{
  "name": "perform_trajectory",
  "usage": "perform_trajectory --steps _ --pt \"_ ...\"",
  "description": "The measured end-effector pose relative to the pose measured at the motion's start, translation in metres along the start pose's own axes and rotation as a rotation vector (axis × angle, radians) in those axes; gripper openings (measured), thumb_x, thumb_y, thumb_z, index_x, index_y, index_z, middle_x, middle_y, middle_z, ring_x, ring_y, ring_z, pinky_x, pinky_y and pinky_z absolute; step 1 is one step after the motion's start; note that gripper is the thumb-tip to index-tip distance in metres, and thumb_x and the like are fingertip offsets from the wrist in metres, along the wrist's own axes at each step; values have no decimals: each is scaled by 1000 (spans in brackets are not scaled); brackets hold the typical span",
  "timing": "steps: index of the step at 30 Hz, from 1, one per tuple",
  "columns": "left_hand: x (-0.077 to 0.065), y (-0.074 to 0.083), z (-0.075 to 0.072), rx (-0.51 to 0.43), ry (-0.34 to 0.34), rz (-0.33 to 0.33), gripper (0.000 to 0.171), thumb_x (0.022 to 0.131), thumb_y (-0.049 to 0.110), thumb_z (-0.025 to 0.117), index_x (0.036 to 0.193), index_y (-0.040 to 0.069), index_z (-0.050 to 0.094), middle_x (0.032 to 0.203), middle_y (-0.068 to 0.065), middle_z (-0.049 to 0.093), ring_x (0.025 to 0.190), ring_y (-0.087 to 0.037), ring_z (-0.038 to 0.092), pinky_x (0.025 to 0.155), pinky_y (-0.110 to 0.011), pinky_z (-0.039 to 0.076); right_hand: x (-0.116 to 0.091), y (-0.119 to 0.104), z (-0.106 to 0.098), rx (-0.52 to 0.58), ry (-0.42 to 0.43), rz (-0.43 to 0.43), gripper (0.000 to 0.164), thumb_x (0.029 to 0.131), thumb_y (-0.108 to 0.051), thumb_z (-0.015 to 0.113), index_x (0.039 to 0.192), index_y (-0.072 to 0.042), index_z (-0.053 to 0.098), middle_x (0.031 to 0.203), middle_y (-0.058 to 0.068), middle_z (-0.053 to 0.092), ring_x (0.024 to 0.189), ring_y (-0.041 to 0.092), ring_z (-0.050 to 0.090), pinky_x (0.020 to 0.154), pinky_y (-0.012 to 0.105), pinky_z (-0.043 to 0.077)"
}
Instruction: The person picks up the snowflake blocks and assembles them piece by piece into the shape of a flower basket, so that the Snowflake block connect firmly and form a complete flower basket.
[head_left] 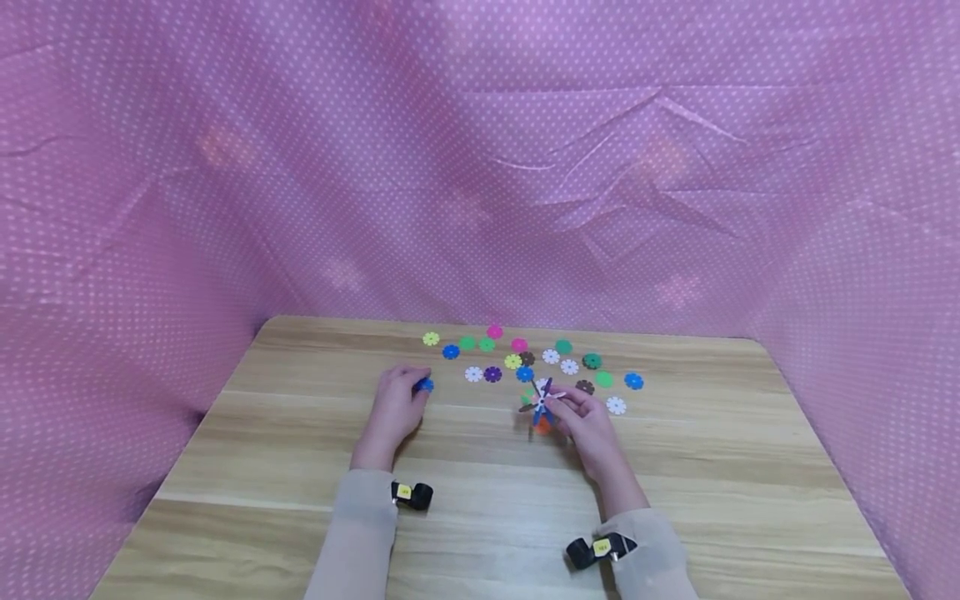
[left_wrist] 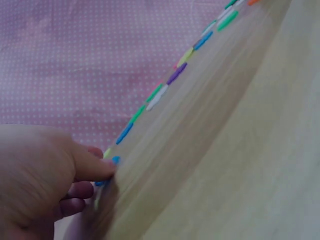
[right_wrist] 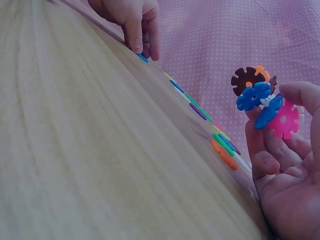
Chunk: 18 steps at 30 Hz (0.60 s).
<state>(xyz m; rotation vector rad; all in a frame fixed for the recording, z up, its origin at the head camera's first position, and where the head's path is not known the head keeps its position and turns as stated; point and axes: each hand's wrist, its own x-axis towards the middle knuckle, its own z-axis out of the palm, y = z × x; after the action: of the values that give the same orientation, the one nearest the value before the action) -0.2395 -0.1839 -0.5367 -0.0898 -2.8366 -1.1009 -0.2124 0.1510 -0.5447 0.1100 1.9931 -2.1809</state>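
At the left of the table, my left hand (head_left: 393,408) pinches a blue snowflake disc (head_left: 425,385) close over the wood. In the left wrist view the thumb covers part of that blue disc (left_wrist: 115,160). My right hand (head_left: 592,433) grips a cluster of slotted snowflake discs (head_left: 542,402) between thumb and fingers, raised above the table. In the right wrist view this cluster (right_wrist: 254,97) has brown, blue, pink and orange discs joined around a white centre, which is mostly hidden.
Loose discs in several colours lie flat across the far half of the wooden table (head_left: 480,517), among them a purple disc (head_left: 492,374) and a white disc (head_left: 616,405). An orange disc (head_left: 543,426) lies below the cluster. A pink dotted cloth (head_left: 480,167) surrounds the table.
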Motion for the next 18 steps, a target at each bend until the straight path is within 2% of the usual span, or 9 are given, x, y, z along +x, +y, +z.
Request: perform_trajectory --steps 3,5,7,10,12,15,18 --pt "-2 5 3 -25 -37 -10 34 101 5 76 134 -1 73 137 -24 64 131 -42 56 115 -56 50 -4 -1 1 -7 -2 2 43 104 -19 75 140 3 65 117 5 81 101 12 75 89 23 60" --pt "-3 8 5 -51 -42 1 29 99 5 79 127 1 76 129 -22 66 121 -38 60 108 -53 54 -6 -1 1 -6 -3 -1 44 104 -19 75 140 4 65 118 5 80 101 12 75 90 24 60" --pt "-4 11 9 -115 -40 18 25 96 4 81 121 2 77 118 -17 68 109 -32 64 99 -48 58 -8 -1 1 4 -4 -7 44 105 -18 74 140 5 64 118 7 80 102 13 76 92 24 60" --pt "-6 18 16 -256 -24 39 22 95 4 83 116 4 77 104 -9 70 94 -23 66 86 -37 60 -10 -1 2 14 -2 -9 43 105 -17 74 140 6 63 118 8 80 102 13 76 93 25 61" --pt "-8 26 21 -384 -13 39 23 95 4 84 117 4 77 101 -6 71 91 -19 67 84 -29 60 -11 0 2 21 6 -6 43 105 -16 74 140 6 64 117 8 81 101 13 76 91 25 61" --pt "-11 41 28 -546 2 51 26 95 4 84 120 2 77 101 -7 72 91 -18 67 82 -23 60 -12 0 3 22 28 3 43 102 -17 78 138 4 65 115 7 81 95 12 75 84 22 60" --pt "-17 58 33 -607 -13 67 28 95 7 84 122 2 79 102 -8 75 90 -18 68 80 -24 59 -13 0 4 32 51 9 43 100 -16 81 136 2 66 113 5 81 92 13 73 78 22 58"
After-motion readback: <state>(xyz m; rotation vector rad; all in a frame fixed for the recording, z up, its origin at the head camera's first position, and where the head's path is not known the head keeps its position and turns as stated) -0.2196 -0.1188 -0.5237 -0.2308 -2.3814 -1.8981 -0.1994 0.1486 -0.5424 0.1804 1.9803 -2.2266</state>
